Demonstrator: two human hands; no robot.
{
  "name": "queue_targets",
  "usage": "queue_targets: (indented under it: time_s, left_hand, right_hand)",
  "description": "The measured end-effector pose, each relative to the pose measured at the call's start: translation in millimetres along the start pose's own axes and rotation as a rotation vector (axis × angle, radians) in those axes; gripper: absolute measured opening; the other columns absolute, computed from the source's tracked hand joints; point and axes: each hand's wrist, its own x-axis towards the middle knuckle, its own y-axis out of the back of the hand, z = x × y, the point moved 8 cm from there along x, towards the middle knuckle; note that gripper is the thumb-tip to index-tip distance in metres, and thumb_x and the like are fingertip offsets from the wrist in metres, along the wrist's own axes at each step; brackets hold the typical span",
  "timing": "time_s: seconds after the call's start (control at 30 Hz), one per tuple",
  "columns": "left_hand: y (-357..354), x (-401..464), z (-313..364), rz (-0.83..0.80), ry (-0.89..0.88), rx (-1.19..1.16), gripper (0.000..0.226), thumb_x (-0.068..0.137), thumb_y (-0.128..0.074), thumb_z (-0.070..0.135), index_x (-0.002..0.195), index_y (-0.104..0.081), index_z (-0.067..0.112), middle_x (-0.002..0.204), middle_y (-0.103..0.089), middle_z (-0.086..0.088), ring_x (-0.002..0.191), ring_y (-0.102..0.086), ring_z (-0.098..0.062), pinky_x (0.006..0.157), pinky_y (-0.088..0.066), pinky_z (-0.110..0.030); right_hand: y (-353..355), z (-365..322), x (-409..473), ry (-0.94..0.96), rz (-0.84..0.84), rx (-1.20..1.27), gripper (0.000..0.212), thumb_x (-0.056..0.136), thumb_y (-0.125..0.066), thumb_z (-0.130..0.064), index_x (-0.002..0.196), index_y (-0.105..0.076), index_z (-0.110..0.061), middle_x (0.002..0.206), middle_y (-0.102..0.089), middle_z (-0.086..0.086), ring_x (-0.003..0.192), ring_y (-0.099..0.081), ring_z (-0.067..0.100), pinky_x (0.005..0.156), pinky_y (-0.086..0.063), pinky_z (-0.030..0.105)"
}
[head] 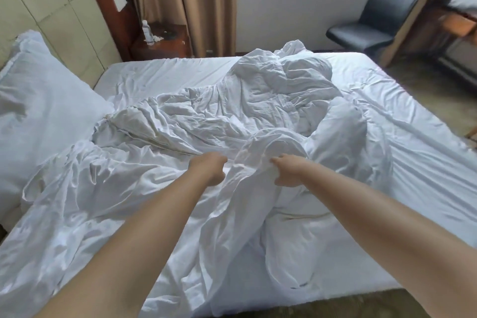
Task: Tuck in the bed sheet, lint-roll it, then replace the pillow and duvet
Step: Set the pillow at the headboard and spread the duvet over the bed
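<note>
Head view: both hands reach into the crumpled white duvet [245, 100], which lies heaped across the middle of the bed. The left hand [207, 166] and the right hand [287, 170] each clench a raised fold of its soft, creased cotton, fingers curled into the cloth. This looks like the opening step: clearing the duvet off so the bed sheet [413, 124] can be tucked. The sheet shows smooth but rippled toward the bed's right edge. The plump pillow [38, 100] sits at the head end, left, against the padded headboard [51, 20]. Next, a firm gather and lift, since the bulk is loose and floppy.
</note>
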Motion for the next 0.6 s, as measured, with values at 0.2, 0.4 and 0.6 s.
queue_targets:
  time_s: [0.2, 0.4, 0.6]
  left_hand:
    - [6.7, 32.8, 76.9, -0.046, -0.102, 0.013, 0.042, 0.092, -0.046, 0.018, 0.133, -0.049, 0.023, 0.135, -0.049, 0.0, 0.122, -0.048, -0.024, 0.089, -0.044, -0.034]
    - [-1.6, 72.3, 159.6, -0.031, -0.16, 0.091, 0.051, 0.088, -0.048, 0.014, 0.137, -0.045, 0.027, 0.135, -0.047, -0.001, 0.125, -0.047, -0.025, 0.092, -0.046, -0.037]
    - [-36.4, 110.6, 228.0, -0.173, 0.012, -0.022, 0.055, 0.087, -0.052, 0.019, 0.14, -0.037, 0.022, 0.132, -0.052, -0.004, 0.12, -0.052, -0.028, 0.087, -0.045, -0.035]
  right_hand:
    - [-12.4, 78.2, -13.4, -0.086, -0.024, 0.02, 0.059, 0.091, -0.051, -0.026, 0.146, -0.03, -0.019, 0.143, -0.04, 0.005, 0.129, -0.042, 0.026, 0.1, -0.04, 0.035]
    - [-26.0, 159.0, 3.3, -0.057, -0.034, 0.032, 0.058, 0.093, -0.048, -0.025, 0.147, -0.028, -0.018, 0.149, -0.034, 0.002, 0.134, -0.036, 0.024, 0.103, -0.036, 0.034]
    - [-61.0, 237.3, 36.3, 0.043, -0.099, 0.03, 0.062, 0.089, -0.054, -0.027, 0.146, -0.03, -0.018, 0.144, -0.035, 0.006, 0.132, -0.037, 0.025, 0.105, -0.038, 0.04]
